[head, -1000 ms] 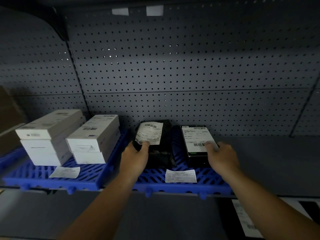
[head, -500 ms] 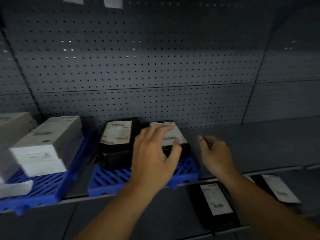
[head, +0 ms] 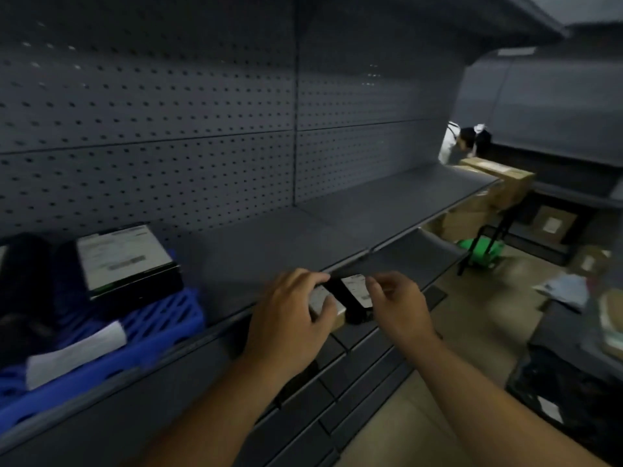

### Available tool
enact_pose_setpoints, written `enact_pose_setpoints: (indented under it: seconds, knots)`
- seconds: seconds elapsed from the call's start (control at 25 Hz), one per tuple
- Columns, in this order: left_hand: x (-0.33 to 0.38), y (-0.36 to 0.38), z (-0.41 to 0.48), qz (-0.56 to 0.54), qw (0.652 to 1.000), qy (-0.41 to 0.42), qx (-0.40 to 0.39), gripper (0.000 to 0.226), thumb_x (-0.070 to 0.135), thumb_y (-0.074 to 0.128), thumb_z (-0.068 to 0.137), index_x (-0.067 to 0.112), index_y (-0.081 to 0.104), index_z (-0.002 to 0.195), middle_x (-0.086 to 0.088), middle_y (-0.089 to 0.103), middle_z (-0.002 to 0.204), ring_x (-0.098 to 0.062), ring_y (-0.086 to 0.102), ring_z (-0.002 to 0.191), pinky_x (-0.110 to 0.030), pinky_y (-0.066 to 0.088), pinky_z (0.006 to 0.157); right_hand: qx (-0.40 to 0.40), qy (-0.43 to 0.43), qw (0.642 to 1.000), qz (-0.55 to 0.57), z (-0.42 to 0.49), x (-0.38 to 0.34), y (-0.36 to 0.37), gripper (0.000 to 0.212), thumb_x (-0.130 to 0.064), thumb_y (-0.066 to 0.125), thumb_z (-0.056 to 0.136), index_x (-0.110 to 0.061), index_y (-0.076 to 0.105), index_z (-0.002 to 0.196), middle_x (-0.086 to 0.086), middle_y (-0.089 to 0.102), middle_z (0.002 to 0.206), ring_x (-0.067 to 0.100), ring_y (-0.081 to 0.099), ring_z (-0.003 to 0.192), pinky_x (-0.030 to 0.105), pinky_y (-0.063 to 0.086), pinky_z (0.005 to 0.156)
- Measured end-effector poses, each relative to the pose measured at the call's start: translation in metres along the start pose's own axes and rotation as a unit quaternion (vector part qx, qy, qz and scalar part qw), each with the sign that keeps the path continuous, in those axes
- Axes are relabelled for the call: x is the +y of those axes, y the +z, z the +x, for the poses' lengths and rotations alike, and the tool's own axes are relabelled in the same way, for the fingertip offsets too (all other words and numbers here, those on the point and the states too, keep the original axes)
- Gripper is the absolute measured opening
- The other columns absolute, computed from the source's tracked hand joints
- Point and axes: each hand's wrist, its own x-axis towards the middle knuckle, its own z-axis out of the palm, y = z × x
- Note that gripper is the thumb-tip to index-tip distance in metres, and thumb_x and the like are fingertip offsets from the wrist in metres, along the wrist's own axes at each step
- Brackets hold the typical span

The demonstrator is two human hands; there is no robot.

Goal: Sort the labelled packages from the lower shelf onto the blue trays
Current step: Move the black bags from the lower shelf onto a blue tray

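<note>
On the lower shelf, below the grey shelf edge (head: 354, 254), lie a small tan package with a white label (head: 328, 306) and a black package with a white label (head: 354, 293), side by side. My left hand (head: 290, 318) grips the tan package, fingers over its top and thumb on its near side. My right hand (head: 399, 306) curls on the right edge of the black package. At the left, the blue tray (head: 165, 315) carries a black box with a large white label (head: 124, 261), a black bag (head: 23, 267) and a loose paper slip (head: 77, 352).
The upper shelf stretches bare and grey to the right of the tray, with a pegboard wall behind it. Far right, another person (head: 467, 139) bends by stacked cardboard boxes (head: 499, 178). A green object (head: 482, 247) and loose parcels sit on the floor.
My view has swung right and down. Both hands left the packages on the blue tray and dropped to the lower shelf, where they now close on two packages.
</note>
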Motion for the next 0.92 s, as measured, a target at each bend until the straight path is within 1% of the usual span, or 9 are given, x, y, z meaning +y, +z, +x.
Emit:
enact_pose_setpoints:
  seconds: [0.12,0.28,0.36,0.44,0.6,0.72,0.8,0.88,0.92]
  knots:
    - [0.009,0.047,0.009,0.010,0.998,-0.019,-0.057,0.033,0.041,0.056,0.097,0.030,0.061,0.128,0.013,0.060,0.127,-0.011,0.053,0.119,-0.034,0.049,0.099,0.009,0.020,1.000,-0.003,0.017,0.040,-0.026,0.021,-0.029,0.061,0.097,-0.012,0.072,0.103,0.000,0.070,0.089,0.016,0.064,0.082,0.027,0.046,0.072]
    - [0.018,0.119,0.025,0.056,0.990,-0.079,-0.098,0.037,0.046,0.055,0.098,0.027,0.063,0.130,0.006,0.062,0.129,-0.017,0.056,0.120,-0.029,0.046,0.098,0.009,0.034,0.999,-0.002,0.049,0.110,-0.056,0.011,-0.027,0.064,0.096,-0.023,0.067,0.086,-0.007,0.063,0.077,0.022,0.066,0.081,0.026,0.039,0.065]
    - [0.024,0.152,0.037,0.064,0.981,-0.124,-0.137,0.040,0.050,0.051,0.099,0.031,0.059,0.133,0.008,0.060,0.131,-0.015,0.054,0.120,-0.028,0.046,0.098,-0.020,0.071,0.997,-0.032,0.071,0.145,-0.066,0.022,-0.029,0.064,0.095,-0.031,0.060,0.074,-0.011,0.062,0.073,0.019,0.066,0.075,0.030,0.039,0.062]
    - [0.026,0.175,0.046,0.062,0.971,-0.170,-0.157,0.042,0.053,0.050,0.099,0.034,0.056,0.136,0.012,0.059,0.134,-0.013,0.053,0.122,-0.025,0.045,0.098,-0.063,0.106,0.991,-0.046,0.090,0.174,-0.074,0.020,-0.031,0.063,0.095,-0.030,0.063,0.075,-0.016,0.063,0.071,0.011,0.060,0.067,0.032,0.043,0.060]
    - [0.013,0.193,0.043,0.084,0.953,-0.254,-0.140,0.043,0.055,0.050,0.097,0.035,0.058,0.134,0.011,0.062,0.132,-0.016,0.059,0.119,-0.028,0.050,0.092,-0.106,0.077,0.991,-0.042,0.125,0.200,-0.079,0.011,-0.024,0.063,0.096,-0.020,0.070,0.088,0.003,0.069,0.081,0.030,0.068,0.085,0.034,0.045,0.070]
    - [-0.012,0.195,0.035,0.106,0.941,-0.306,-0.099,0.048,0.054,0.051,0.095,0.031,0.058,0.138,0.007,0.064,0.135,-0.019,0.062,0.119,-0.029,0.053,0.092,-0.126,0.041,0.991,-0.026,0.144,0.206,-0.066,0.018,-0.016,0.062,0.097,-0.008,0.073,0.086,0.011,0.065,0.076,0.032,0.064,0.078,0.036,0.042,0.070]
    - [-0.034,0.197,0.032,0.108,0.932,-0.334,-0.087,0.050,0.053,0.052,0.094,0.029,0.059,0.137,0.004,0.065,0.136,-0.020,0.063,0.120,-0.033,0.054,0.096,-0.152,0.040,0.987,-0.025,0.152,0.206,-0.052,0.023,-0.015,0.060,0.098,-0.010,0.069,0.078,0.015,0.064,0.074,0.031,0.059,0.072,0.038,0.042,0.069]
    - [-0.059,0.199,0.034,0.105,0.926,-0.355,-0.075,0.051,0.053,0.054,0.093,0.027,0.060,0.137,0.003,0.066,0.135,-0.021,0.063,0.119,-0.036,0.055,0.096,-0.164,0.043,0.985,-0.034,0.162,0.209,-0.036,0.023,-0.015,0.060,0.099,-0.009,0.068,0.078,0.020,0.068,0.080,0.033,0.058,0.072,0.039,0.043,0.069]
    - [-0.070,0.200,0.034,0.103,0.922,-0.367,-0.071,0.052,0.054,0.054,0.093,0.027,0.060,0.137,0.002,0.066,0.135,-0.021,0.064,0.117,-0.037,0.056,0.095,-0.169,0.050,0.984,-0.034,0.165,0.211,-0.028,0.020,-0.016,0.061,0.098,-0.007,0.071,0.084,0.020,0.070,0.086,0.034,0.061,0.078,0.038,0.044,0.071]
